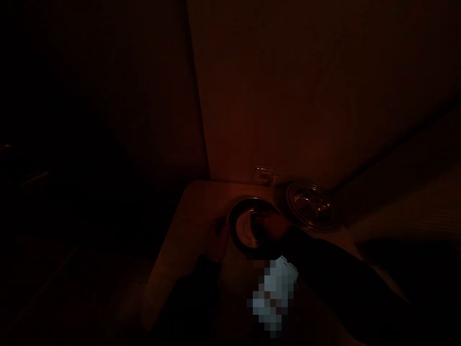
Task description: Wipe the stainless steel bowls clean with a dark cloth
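Note:
In very dim reddish light, a round dark bowl or pan (233,229) with a paler inside rests on the wooden table. My left hand (218,239) is at its left side, close against the rim; how its fingers lie is lost in the dark. Over the right part of the bowl reaches my right hand (272,226), fingers curled down into it. A dark shape is under those fingers, and I cannot make out what it is. A lit phone screen (276,290), blurred into blocks, shows below the bowl, between my forearms.
Right of the bowl, a shiny round lid or dish (311,205) stands near the wall. A wall socket (264,175) with something plugged in sits just above the back edge of the table (190,211). Walls close off the back and right; the left side is nearly black.

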`<state>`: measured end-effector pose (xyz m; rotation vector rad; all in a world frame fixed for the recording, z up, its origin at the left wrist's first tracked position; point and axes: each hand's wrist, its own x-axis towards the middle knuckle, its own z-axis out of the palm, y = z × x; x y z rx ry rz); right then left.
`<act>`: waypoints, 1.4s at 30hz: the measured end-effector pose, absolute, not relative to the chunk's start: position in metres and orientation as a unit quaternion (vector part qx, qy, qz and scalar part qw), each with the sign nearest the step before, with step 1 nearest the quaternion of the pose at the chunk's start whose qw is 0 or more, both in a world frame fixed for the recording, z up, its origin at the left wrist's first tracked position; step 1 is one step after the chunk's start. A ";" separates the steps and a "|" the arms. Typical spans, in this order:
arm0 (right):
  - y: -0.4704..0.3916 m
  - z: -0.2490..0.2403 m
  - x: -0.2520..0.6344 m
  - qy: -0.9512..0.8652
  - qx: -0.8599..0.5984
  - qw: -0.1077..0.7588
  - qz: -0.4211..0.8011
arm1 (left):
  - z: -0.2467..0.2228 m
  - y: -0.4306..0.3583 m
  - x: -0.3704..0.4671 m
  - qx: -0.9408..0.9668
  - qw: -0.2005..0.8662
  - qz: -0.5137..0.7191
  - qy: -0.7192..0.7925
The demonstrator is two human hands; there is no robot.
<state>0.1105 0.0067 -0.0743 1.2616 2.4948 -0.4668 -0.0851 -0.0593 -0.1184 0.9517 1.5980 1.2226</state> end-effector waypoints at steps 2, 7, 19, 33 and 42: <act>0.007 -0.076 0.113 0.874 0.434 0.147 -0.162 | -0.118 -0.041 -0.083 0.349 0.462 0.488 0.653; 0.008 -0.084 0.110 0.877 0.441 0.121 -0.149 | -0.124 -0.019 -0.067 0.403 0.491 0.514 0.577; 0.002 -0.083 0.068 0.870 0.471 0.092 -0.114 | -0.128 -0.044 -0.045 0.309 0.422 0.545 0.655; 0.001 -0.077 0.061 0.877 0.453 0.108 -0.121 | -0.131 -0.052 -0.038 0.296 0.407 0.552 0.665; -0.003 -0.082 0.067 0.881 0.449 0.091 -0.116 | -0.138 -0.054 -0.038 0.317 0.388 0.570 0.651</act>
